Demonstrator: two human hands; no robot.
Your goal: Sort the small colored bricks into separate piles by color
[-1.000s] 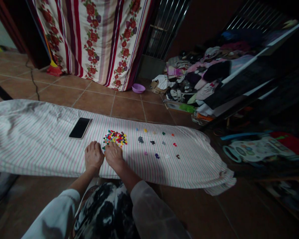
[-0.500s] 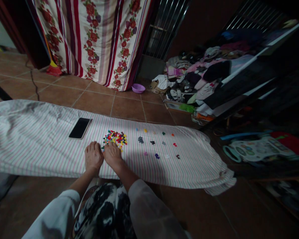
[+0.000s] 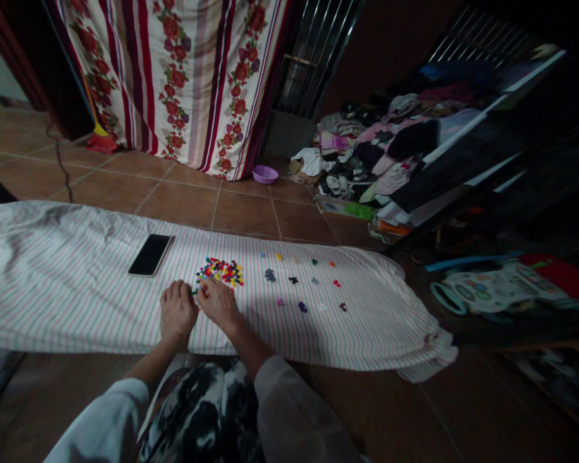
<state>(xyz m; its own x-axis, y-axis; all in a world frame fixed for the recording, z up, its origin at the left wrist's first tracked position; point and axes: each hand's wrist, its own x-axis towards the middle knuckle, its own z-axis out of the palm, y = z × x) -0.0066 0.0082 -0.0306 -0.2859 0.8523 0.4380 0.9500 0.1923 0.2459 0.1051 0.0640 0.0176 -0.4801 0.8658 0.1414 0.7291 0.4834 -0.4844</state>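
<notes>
A mixed pile of small coloured pieces (image 3: 226, 271), perhaps beads or tiny bricks, lies on a striped cloth (image 3: 251, 328). At its near edge my right hand (image 3: 218, 302) is bent, fingertips pinched together; whatever they hold is hidden. My left hand (image 3: 178, 312) rests palm down on the cloth just left of it, fingers lying on the fabric. A few pieces show between the two hands. To the right, small single-colour groups sit in rows, among them a grey group (image 3: 269, 276), a black group (image 3: 293, 280), a purple group (image 3: 302, 307) and a yellow group (image 3: 278, 256).
A phone (image 3: 150, 255) lies on the cloth left of the pile. Beyond are a floral curtain (image 3: 197, 83), a purple basin (image 3: 265, 174) and a red broom (image 3: 101, 141) on the tiled floor. Heaped clothes (image 3: 367, 145) stand at the back right.
My right hand has drawn slightly back from the pile and its fingers are more pinched. My left hand stays beside it. The view has shifted a little.
</notes>
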